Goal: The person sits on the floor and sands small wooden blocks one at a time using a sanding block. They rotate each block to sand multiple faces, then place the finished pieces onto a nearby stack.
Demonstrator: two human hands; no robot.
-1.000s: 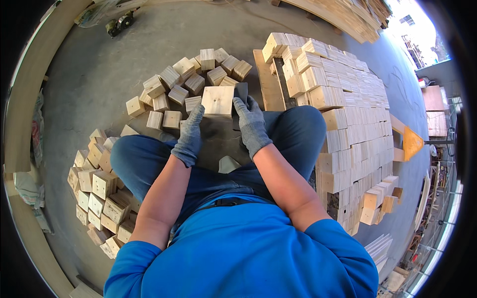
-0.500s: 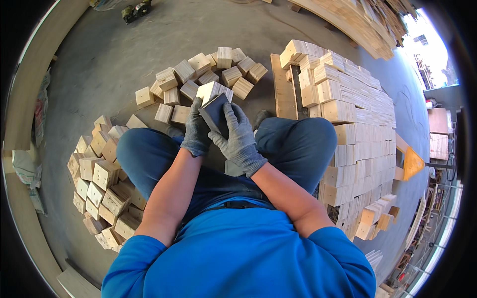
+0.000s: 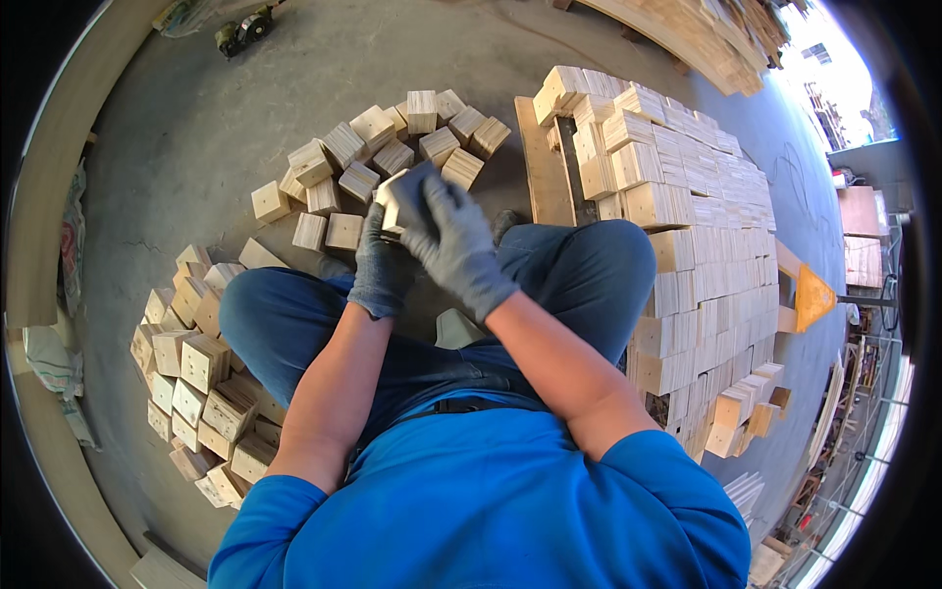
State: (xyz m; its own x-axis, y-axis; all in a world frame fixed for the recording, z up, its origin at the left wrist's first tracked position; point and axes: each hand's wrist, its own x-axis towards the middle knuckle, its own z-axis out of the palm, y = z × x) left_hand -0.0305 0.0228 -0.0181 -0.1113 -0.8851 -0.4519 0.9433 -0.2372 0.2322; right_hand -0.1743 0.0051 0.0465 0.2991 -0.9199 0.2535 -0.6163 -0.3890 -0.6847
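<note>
Both gloved hands close around 1 pale wooden block point(image 3: 395, 192), held up above the knees: the left hand point(image 3: 381, 267) cups it from below and the side, while the right hand point(image 3: 453, 239) lies over its top with fingers spread across the face, so only a corner and an edge show. Judging from this, the block is in the handling or checking step, raised between the loose blocks on the concrete floor point(image 3: 196, 137) ahead and the neat stack point(image 3: 677, 226) to the right. Setting it down there would call for a reach to the right, square to its neighbours; another heap point(image 3: 201, 368) lies by the left thigh
</note>
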